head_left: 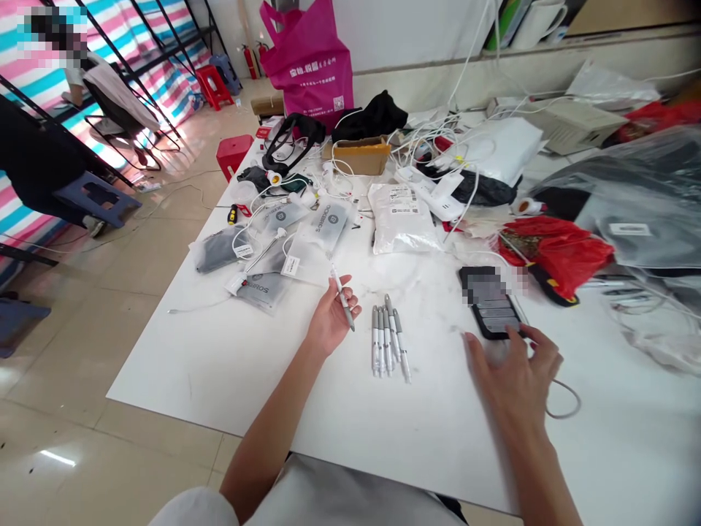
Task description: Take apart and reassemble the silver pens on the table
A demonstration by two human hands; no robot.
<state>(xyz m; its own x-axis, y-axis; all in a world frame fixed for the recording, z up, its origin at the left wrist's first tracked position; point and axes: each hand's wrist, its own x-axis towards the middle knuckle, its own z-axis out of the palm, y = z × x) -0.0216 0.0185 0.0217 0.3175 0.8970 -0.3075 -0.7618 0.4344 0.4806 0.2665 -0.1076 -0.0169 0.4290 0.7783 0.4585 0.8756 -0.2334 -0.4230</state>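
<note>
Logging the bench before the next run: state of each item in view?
left hand: gripping pen, tilted
grey pen: in left hand's fingers
right hand: open, fingers spread beside phone
phone: flat, screen blurred
loose pens: lying bunched on table
clear pouch: flat, grey item inside
red bag: crumpled

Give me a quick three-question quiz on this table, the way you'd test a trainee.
1. Which hand holds the grey-and-white pen?
2. True or false: the right hand is close to the black phone.
3. Where do the loose pens lie? A: in the cardboard box. B: on the white table. C: in the red plastic bag.

Key: 1. The left hand. 2. True. 3. B.
</note>
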